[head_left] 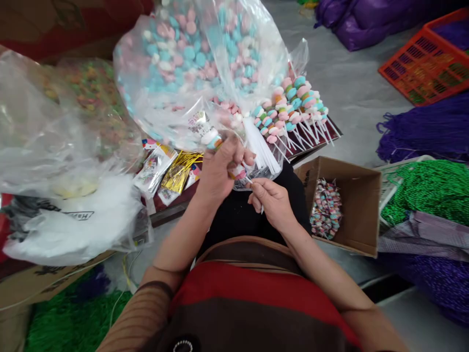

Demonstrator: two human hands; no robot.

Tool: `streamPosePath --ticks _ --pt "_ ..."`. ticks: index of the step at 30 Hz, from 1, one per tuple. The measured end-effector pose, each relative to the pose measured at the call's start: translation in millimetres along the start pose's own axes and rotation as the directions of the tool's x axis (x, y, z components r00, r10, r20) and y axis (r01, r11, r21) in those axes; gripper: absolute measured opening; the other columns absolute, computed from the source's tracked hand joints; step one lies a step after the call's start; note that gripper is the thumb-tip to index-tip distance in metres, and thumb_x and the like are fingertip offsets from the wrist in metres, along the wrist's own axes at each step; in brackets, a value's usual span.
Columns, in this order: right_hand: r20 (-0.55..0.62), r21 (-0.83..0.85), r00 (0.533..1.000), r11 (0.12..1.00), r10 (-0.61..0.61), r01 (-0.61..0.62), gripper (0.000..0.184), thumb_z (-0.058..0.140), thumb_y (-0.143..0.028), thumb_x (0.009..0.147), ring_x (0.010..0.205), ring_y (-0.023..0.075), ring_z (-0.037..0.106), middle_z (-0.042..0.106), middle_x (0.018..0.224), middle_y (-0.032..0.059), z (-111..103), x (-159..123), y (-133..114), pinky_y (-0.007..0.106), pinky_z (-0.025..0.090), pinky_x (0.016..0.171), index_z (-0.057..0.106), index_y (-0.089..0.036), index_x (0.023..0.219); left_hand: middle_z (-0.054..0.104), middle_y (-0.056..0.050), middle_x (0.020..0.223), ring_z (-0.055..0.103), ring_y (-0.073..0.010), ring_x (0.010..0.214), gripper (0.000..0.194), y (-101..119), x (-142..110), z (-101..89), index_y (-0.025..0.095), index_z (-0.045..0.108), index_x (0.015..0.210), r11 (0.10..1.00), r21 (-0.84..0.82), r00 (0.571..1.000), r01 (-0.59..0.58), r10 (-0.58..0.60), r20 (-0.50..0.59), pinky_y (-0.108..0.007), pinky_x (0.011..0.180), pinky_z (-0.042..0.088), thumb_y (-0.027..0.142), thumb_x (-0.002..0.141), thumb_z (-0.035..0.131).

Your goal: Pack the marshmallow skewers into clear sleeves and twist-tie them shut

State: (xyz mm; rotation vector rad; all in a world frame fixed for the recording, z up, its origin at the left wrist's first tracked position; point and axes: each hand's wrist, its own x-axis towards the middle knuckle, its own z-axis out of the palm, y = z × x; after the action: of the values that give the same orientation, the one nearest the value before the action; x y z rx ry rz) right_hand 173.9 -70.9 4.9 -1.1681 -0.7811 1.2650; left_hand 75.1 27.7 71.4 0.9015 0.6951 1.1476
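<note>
My left hand is curled around a candy skewer of pink, white, blue and orange pieces, most of it covered by the fingers. At the skewer's top is a clear bag with small printing; whether it encloses the candy I cannot tell. My right hand pinches the white stick at the lower end. Just beyond my hands lies a bundle of loose white sticks. Finished-looking candy skewers are piled to the right of it, sticks pointing toward me.
A large clear bag of pastel candies fills the back. Gold twist ties and flat printed bags lie left of my hands. On the right stands a cardboard box containing wrapped skewers, near an orange crate.
</note>
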Motion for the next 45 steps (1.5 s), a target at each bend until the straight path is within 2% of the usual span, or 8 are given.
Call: streamPosePath --ticks 7,12,17,24,30,34,38,45 --pt "0.067 -0.052 0.998 0.998 -0.016 0.019 0.041 0.066 -0.063 0.091 0.044 0.0088 0.050 0.055 0.049 -0.0088 4.8 9.3 -8.1 0.026 0.050 0.056 0.067 -0.022 0.090 0.041 0.008 0.054 0.051 -0.0081 0.052 0.050 -20.2 -5.3 4.6 0.022 0.046 0.067 0.992 -0.066 0.992 0.106 -0.110 -0.057 -0.029 0.067 0.055 0.055 0.079 0.082" --pt "0.059 -0.035 0.998 0.999 -0.017 0.019 0.038 0.071 -0.059 0.089 0.050 0.0096 0.056 0.066 0.060 -0.0044 3.5 11.9 -10.8 0.024 0.047 0.053 0.069 -0.021 0.085 0.050 0.007 0.058 0.050 -0.0082 0.050 0.042 -23.5 -3.5 -8.7 0.023 0.059 0.080 0.993 -0.089 0.997 0.073 -0.069 0.045 -0.027 0.058 0.051 0.057 0.077 0.083" --pt "-0.010 0.000 0.998 0.998 -0.069 0.069 0.035 0.067 -0.057 0.093 0.050 0.0113 0.057 0.068 0.061 -0.0035 5.2 13.2 -8.9 0.026 0.050 0.055 0.071 -0.022 0.089 0.065 0.003 0.081 0.052 -0.0071 0.053 0.038 -39.1 -18.8 -26.4 0.025 0.067 0.099 0.988 0.139 0.986 0.067 -0.087 0.144 -0.024 0.052 0.043 0.061 0.086 0.073" --pt "-0.053 -0.021 0.994 0.995 -0.097 0.096 0.029 0.069 -0.051 0.093 0.050 0.0102 0.056 0.064 0.058 -0.0051 5.4 12.2 -5.7 0.026 0.047 0.055 0.072 -0.022 0.090 0.060 0.001 0.069 0.052 -0.0131 0.068 0.039 -21.5 -18.2 -41.2 0.022 0.066 0.073 0.849 0.521 0.994 -0.089 0.047 0.094 -0.027 0.068 0.041 0.057 0.091 0.068" --pt "-0.079 -0.096 0.989 0.988 -0.126 0.118 0.034 0.066 -0.055 0.094 0.050 0.0105 0.053 0.063 0.058 -0.0044 12.0 10.7 -8.2 0.026 0.045 0.053 0.069 -0.022 0.087 0.053 0.000 0.061 0.046 -0.0161 0.066 0.044 -15.9 -18.6 -40.8 0.022 0.058 0.056 0.783 0.602 0.988 -0.155 0.106 0.116 -0.032 0.074 0.039 0.050 0.076 0.085" --pt "-0.035 -0.098 0.991 0.987 -0.132 0.129 0.032 0.063 -0.054 0.096 0.051 0.0110 0.054 0.063 0.059 -0.0049 13.2 9.7 -2.8 0.027 0.047 0.056 0.069 -0.023 0.090 0.063 -0.002 0.073 0.056 -0.0171 0.073 0.040 -15.6 -21.2 -53.3 0.023 0.069 0.074 0.879 0.472 0.989 -0.066 -0.006 0.149 -0.031 0.078 0.046 0.062 0.082 0.075" --pt "-0.021 -0.089 0.991 0.987 -0.132 0.130 0.030 0.064 -0.053 0.096 0.051 0.0112 0.055 0.062 0.058 -0.0054 14.6 8.8 1.0 0.028 0.048 0.058 0.070 -0.023 0.091 0.071 -0.004 0.096 0.068 -0.0191 0.092 0.062 -8.3 -12.3 -56.0 0.027 0.070 0.102 0.997 0.045 0.995 0.064 -0.067 0.079 -0.030 0.080 0.053 0.079 0.068 0.076" --pt "0.022 -0.090 0.995 0.991 -0.097 0.099 0.035 0.065 -0.056 0.094 0.049 0.0101 0.053 0.062 0.058 -0.0051 27.0 2.9 2.8 0.026 0.046 0.054 0.068 -0.022 0.084 0.044 0.006 0.052 0.056 -0.0145 0.055 0.051 -1.2 -17.9 -20.7 0.026 0.071 0.094 0.979 -0.015 0.972 0.204 -0.201 0.124 -0.031 0.060 0.056 0.067 0.067 0.085"
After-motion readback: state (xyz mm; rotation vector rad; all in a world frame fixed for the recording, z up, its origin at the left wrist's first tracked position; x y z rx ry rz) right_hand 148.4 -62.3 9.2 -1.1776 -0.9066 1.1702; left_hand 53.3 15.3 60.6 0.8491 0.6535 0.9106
